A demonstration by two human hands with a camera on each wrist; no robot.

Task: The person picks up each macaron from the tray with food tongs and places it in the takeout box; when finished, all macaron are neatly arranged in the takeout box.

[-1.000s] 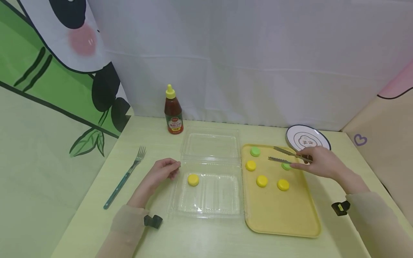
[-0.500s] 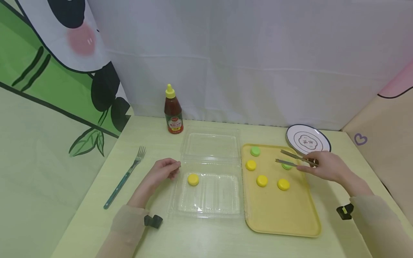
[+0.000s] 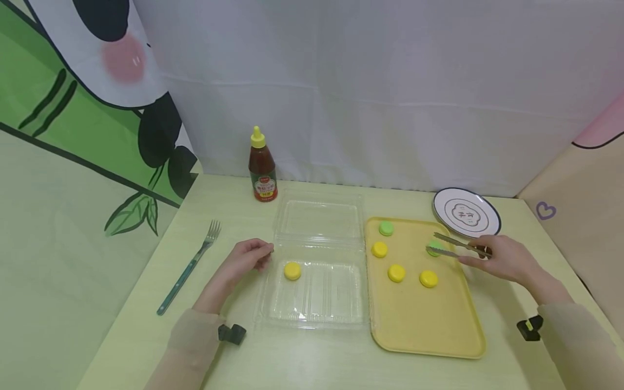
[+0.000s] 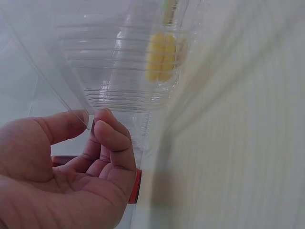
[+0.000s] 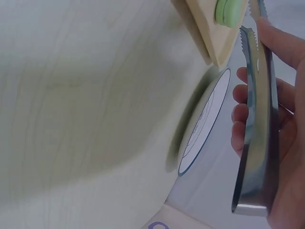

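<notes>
My right hand (image 3: 504,260) grips metal tongs (image 5: 259,124) whose toothed tips stand apart over a green macaron (image 3: 434,248) on the yellow tray (image 3: 429,325). Another green macaron (image 3: 386,228) and yellow ones, such as this yellow macaron (image 3: 396,273), lie on the same tray. The left hand (image 4: 71,171) pinches the edge of a clear plastic clamshell box (image 4: 86,57) between thumb and fingers. Inside that box, which lies open with its lid folded back, sits one yellow macaron (image 3: 292,271).
A sauce bottle (image 3: 263,168) with a yellow cap stands behind the box. To the left lies a fork (image 3: 190,268) with a teal handle. A white plate (image 3: 465,212) sits behind the tray, near the cloth backdrop (image 3: 341,108).
My right hand has moved right and slightly toward me with the tongs, bringing their tips over the right green macaron. The left hand and the box stay where they were.
</notes>
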